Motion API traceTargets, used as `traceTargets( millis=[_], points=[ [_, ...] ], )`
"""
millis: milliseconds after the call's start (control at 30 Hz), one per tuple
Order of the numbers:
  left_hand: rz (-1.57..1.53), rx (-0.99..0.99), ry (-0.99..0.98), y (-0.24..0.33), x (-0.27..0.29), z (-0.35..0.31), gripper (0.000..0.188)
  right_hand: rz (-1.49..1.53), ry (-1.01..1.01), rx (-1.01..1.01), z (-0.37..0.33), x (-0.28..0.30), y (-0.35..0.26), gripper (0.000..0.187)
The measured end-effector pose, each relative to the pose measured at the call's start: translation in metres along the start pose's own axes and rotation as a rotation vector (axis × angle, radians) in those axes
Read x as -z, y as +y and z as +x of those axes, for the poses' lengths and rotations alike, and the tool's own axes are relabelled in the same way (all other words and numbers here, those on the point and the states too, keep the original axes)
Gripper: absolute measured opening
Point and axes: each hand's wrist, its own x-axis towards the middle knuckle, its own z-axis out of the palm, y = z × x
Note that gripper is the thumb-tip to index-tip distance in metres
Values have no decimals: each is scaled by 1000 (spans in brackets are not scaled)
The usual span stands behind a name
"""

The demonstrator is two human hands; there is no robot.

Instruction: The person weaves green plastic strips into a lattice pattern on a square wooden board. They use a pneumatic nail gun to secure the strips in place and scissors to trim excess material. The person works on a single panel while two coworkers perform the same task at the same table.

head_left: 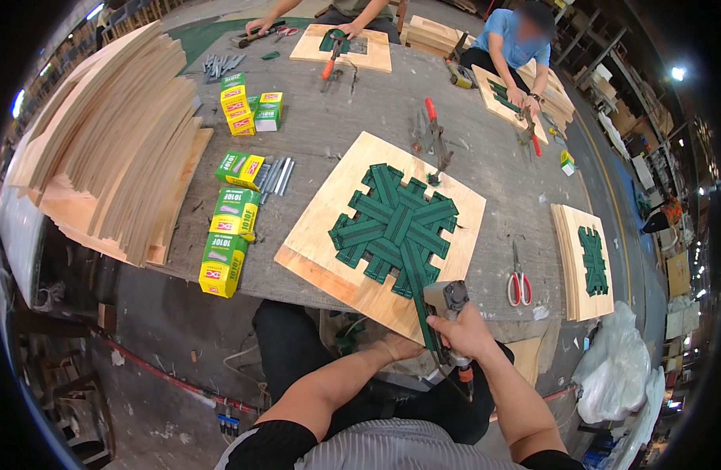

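Observation:
In front of me a square plywood board (317, 227) lies tilted on the table, its near corner past the edge. Woven dark green webbing straps (397, 215) cover its middle, and one long strap (414, 274) runs down toward me over the near edge. My right hand (464, 333) is closed around a pneumatic staple gun (447, 298), whose nose is beside that long strap near the board's edge. At the near edge of the board, next to the strap's end, is my left hand (403, 347); its fingers are mostly hidden.
A clamp tool with red handle (432, 117) lies beyond the board. Red-handled scissors (519, 286) and stacked boards (584, 266) are at right. Staple boxes (223, 254), loose staple strips (276, 178) and a tall plywood stack (114, 141) stand left. Two people work across the table.

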Motion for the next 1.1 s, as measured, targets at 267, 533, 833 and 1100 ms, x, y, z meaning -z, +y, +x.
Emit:
traceTargets(
  millis=[267,533,833,1100],
  points=[
    [19,-19,70,7,-1,-5,22,22,-35,21,-3,-6,10,22],
    [-262,469,-145,53,8,-16,39,193,136,-6,-11,21,31,18],
    [-628,661,-79,108,66,-2,44,297,166,26,-13,30,55,19],
    [-1012,978,174,18,164,84,30,214,109,60,-5,27,38,27]
  ],
)
